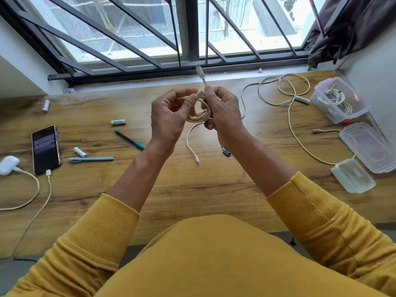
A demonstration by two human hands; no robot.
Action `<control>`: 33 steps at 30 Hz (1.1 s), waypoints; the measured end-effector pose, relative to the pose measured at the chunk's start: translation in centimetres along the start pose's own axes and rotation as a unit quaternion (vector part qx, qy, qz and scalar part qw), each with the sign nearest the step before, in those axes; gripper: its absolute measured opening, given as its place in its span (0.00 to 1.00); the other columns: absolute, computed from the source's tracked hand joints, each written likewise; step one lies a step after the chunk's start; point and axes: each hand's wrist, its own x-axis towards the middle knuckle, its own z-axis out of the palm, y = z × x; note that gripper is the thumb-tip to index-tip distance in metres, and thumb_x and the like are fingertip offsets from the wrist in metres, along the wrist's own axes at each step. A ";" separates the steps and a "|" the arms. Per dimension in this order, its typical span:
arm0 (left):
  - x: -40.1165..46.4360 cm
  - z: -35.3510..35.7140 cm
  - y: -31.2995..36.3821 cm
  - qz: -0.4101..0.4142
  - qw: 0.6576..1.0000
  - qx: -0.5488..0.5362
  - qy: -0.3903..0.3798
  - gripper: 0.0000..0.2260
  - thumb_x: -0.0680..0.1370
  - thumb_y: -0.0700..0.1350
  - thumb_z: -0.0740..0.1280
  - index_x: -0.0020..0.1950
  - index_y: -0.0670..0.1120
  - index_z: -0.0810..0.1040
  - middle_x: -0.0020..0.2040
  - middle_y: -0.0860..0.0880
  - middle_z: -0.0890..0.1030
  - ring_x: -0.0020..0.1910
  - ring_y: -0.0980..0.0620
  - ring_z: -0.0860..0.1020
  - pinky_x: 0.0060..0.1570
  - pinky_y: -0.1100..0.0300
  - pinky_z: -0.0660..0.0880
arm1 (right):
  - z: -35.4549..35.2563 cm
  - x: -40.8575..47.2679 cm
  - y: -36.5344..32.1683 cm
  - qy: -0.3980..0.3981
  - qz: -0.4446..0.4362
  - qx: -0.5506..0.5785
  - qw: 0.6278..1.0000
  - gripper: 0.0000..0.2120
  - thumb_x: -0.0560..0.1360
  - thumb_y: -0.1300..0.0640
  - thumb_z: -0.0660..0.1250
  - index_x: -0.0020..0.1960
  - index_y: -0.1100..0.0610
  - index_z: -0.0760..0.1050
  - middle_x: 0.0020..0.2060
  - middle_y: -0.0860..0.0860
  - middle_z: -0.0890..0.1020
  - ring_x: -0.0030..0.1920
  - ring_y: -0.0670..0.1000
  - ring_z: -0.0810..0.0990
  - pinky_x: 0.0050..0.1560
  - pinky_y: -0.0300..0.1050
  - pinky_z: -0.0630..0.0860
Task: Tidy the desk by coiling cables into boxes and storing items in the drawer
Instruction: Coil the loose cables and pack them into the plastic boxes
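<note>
Wooden desk [192,189] is filling the frame below a barred window; at centre, above it, both hands are gripping a cream cable [198,116] wound into a small coil, left hand [169,116] pinching the loops, right hand [222,112] pinching a plug end, the other end dangling

Blurred print, perhaps "Heyday", on the battery [118,122].
</note>
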 end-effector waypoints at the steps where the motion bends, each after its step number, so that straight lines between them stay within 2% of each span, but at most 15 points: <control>1: -0.1 -0.1 0.0 0.012 1.000 0.009 -0.007 0.12 0.81 0.41 0.74 0.63 0.39 0.84 0.49 0.43 0.87 0.44 0.47 0.85 0.48 0.52 0.82 | 0.0 0.1 0.0 0.004 0.003 0.004 1.000 0.13 0.87 0.52 0.63 0.52 0.61 0.77 0.36 0.51 0.79 0.28 0.46 0.76 0.25 0.41 0.69; 5: -0.1 -0.6 0.1 0.040 0.998 0.027 -0.038 0.17 0.77 0.39 0.78 0.65 0.41 0.82 0.53 0.41 0.87 0.51 0.43 0.87 0.51 0.51 0.84 | -0.3 0.2 -0.2 0.005 0.022 0.029 0.999 0.12 0.86 0.53 0.65 0.49 0.60 0.80 0.37 0.55 0.80 0.29 0.49 0.76 0.25 0.41 0.68; 9: 0.1 -0.8 0.3 0.079 0.994 0.060 -0.049 0.16 0.77 0.42 0.79 0.64 0.43 0.84 0.55 0.44 0.88 0.53 0.44 0.87 0.53 0.45 0.85 | -0.8 0.1 -0.9 -0.011 0.036 0.058 0.998 0.10 0.84 0.55 0.67 0.55 0.61 0.82 0.41 0.58 0.82 0.33 0.51 0.79 0.28 0.41 0.69; 13: 0.2 -0.5 0.4 0.104 0.987 0.118 0.016 0.11 0.81 0.45 0.75 0.63 0.46 0.85 0.51 0.51 0.89 0.46 0.52 0.87 0.48 0.51 0.85 | -1.1 0.2 -1.7 -0.029 0.053 0.075 0.995 0.10 0.84 0.56 0.66 0.57 0.61 0.82 0.40 0.54 0.82 0.34 0.52 0.80 0.30 0.41 0.67; 17: 0.3 -0.2 0.5 0.111 0.975 0.175 0.075 0.10 0.81 0.45 0.74 0.62 0.46 0.87 0.49 0.55 0.88 0.44 0.58 0.86 0.45 0.60 0.83 | -1.2 0.2 -1.7 -0.063 0.058 0.078 0.993 0.13 0.84 0.59 0.64 0.63 0.65 0.81 0.42 0.54 0.82 0.37 0.51 0.80 0.32 0.42 0.71; 19: 0.3 -0.2 0.7 0.119 0.968 0.201 0.096 0.10 0.81 0.45 0.74 0.61 0.47 0.88 0.48 0.57 0.88 0.44 0.61 0.86 0.44 0.65 0.81 | -1.3 0.1 -1.6 -0.091 0.043 0.069 0.992 0.14 0.82 0.62 0.67 0.65 0.65 0.79 0.45 0.55 0.82 0.39 0.52 0.81 0.34 0.43 0.72; 23: 0.3 -0.4 0.9 0.125 0.956 0.238 0.121 0.09 0.81 0.48 0.74 0.60 0.49 0.88 0.48 0.57 0.88 0.43 0.62 0.86 0.43 0.63 0.82 | -1.1 -0.2 -1.3 -0.124 -0.002 0.025 0.992 0.18 0.78 0.67 0.71 0.68 0.66 0.77 0.51 0.59 0.82 0.46 0.54 0.81 0.40 0.45 0.77; 26: 0.1 -0.6 0.8 0.131 0.955 0.246 0.101 0.10 0.81 0.48 0.74 0.61 0.48 0.88 0.48 0.56 0.88 0.43 0.61 0.85 0.42 0.64 0.82 | -1.2 -0.1 -1.4 -0.103 0.008 0.019 0.994 0.12 0.83 0.63 0.68 0.64 0.65 0.80 0.48 0.57 0.84 0.44 0.53 0.83 0.47 0.50 0.81; 28: -0.1 -0.7 0.6 0.127 0.958 0.244 0.085 0.10 0.82 0.48 0.74 0.61 0.48 0.88 0.49 0.55 0.88 0.42 0.59 0.86 0.41 0.59 0.84 | -1.5 0.2 -1.5 -0.076 0.039 0.037 0.996 0.09 0.84 0.62 0.66 0.60 0.65 0.81 0.45 0.57 0.85 0.45 0.54 0.84 0.50 0.51 0.83; 30: -0.1 -0.9 0.4 0.122 0.961 0.232 0.089 0.10 0.82 0.48 0.73 0.62 0.47 0.87 0.50 0.52 0.88 0.42 0.55 0.87 0.37 0.55 0.85 | -1.7 0.2 -1.6 -0.044 0.084 0.077 0.993 0.07 0.84 0.63 0.65 0.58 0.65 0.80 0.45 0.58 0.85 0.46 0.56 0.85 0.51 0.51 0.85; 33: -0.2 -1.2 0.1 0.119 0.962 0.223 0.107 0.11 0.83 0.47 0.72 0.62 0.44 0.86 0.51 0.49 0.87 0.41 0.52 0.87 0.30 0.56 0.84 | -1.6 0.0 -1.4 -0.012 0.137 0.143 0.980 0.06 0.85 0.65 0.62 0.56 0.65 0.78 0.46 0.60 0.85 0.45 0.58 0.86 0.49 0.52 0.86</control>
